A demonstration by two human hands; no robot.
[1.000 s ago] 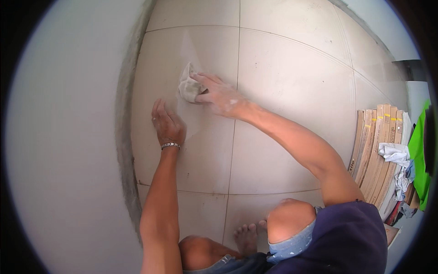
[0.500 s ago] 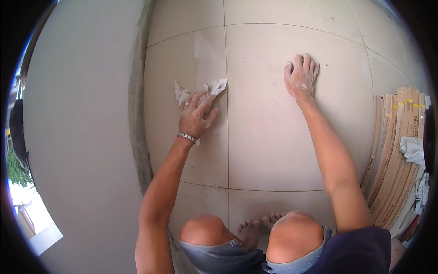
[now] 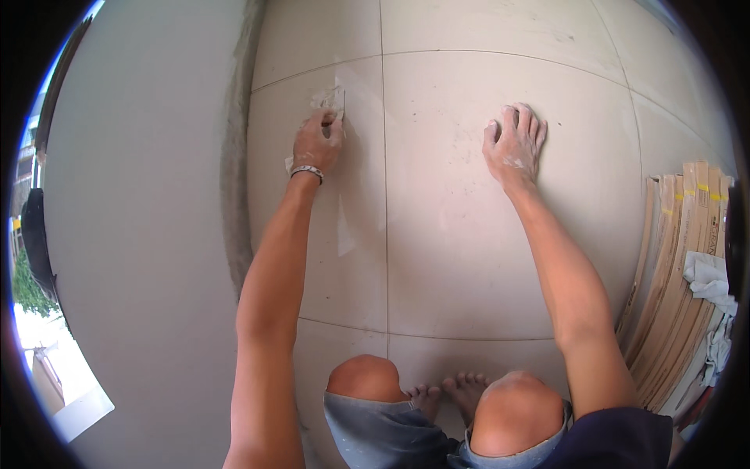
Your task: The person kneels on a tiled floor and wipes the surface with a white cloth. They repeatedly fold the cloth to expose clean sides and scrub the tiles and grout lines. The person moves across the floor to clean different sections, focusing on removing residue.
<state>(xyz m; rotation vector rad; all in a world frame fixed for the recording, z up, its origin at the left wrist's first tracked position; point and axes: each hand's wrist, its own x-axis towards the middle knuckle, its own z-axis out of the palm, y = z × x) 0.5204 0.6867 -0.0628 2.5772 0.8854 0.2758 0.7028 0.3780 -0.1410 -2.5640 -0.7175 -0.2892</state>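
The left hand [image 3: 316, 144] is curled over a crumpled off-white rag [image 3: 328, 98], its fingers bent and drawn in on the cloth, the thumb curving toward the index finger with a small dark gap between the two. The rag lies against the pale floor tile [image 3: 353, 281], most of what shows of it sticking out just beyond the fingertips; another scrap of white shows by the little-finger side of the wrist. Exactly where each fingertip grips is too blurred to tell. A linked metal bracelet [image 3: 307, 170] circles the wrist behind those fingers

The right hand [image 3: 516, 144] rests palm down on the neighbouring tile [image 3: 500, 250], well apart from the left fingers, its own fingers parted and slightly bent, the thumb standing away from them; pale dust coats the fingers and the back of the hand. A thin tile joint [image 3: 386, 234] runs between the two hands

To the left of the left fingers, a rough grey mortar strip [image 3: 237, 156] edges the smooth grey wall [image 3: 141, 234]. Right of the right fingers and nearer the body stand flat cardboard cartons [image 3: 676, 273] with a whitish cloth [image 3: 707, 277] draped on them. Bare feet [image 3: 466, 391] and bent knees lie behind both sets of fingers, toward the body
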